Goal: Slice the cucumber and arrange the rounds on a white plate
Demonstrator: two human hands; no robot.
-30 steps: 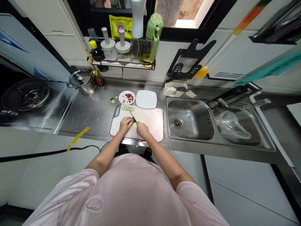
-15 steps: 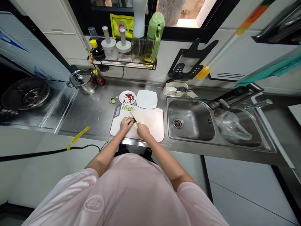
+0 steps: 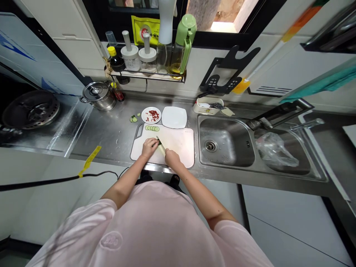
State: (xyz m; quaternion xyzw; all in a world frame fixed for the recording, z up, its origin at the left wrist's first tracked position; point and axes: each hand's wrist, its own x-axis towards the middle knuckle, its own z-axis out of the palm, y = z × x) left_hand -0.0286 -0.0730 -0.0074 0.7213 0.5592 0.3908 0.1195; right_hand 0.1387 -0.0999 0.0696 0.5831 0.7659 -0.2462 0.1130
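My right hand (image 3: 172, 158) is closed around the handle of a kitchen knife (image 3: 161, 144), whose blade points up and to the left. Just left of the blade, my left hand (image 3: 149, 147) is closed on a piece of cucumber (image 3: 159, 142), mostly covered by the fingers. Both hands are over a white cutting board (image 3: 182, 146). A row of overlapping cucumber slices (image 3: 152, 128) lies near the board's upper left edge. Behind the board stand a plate (image 3: 144, 115) with chopped red bits and a bare white square plate (image 3: 174, 117).
Cucumber scraps (image 3: 133, 119) lie on the steel counter (image 3: 108, 137) left of the plates. Further left are a lidded pot (image 3: 100, 99) and a wok (image 3: 30, 109). To the right, a double sink (image 3: 226, 142) holds a plastic bag (image 3: 275, 148). A rack (image 3: 150, 76) carries bottles and jars.
My right hand and the knife have shifted slightly right and down, away from the left hand. My left hand stays in place on the cucumber.
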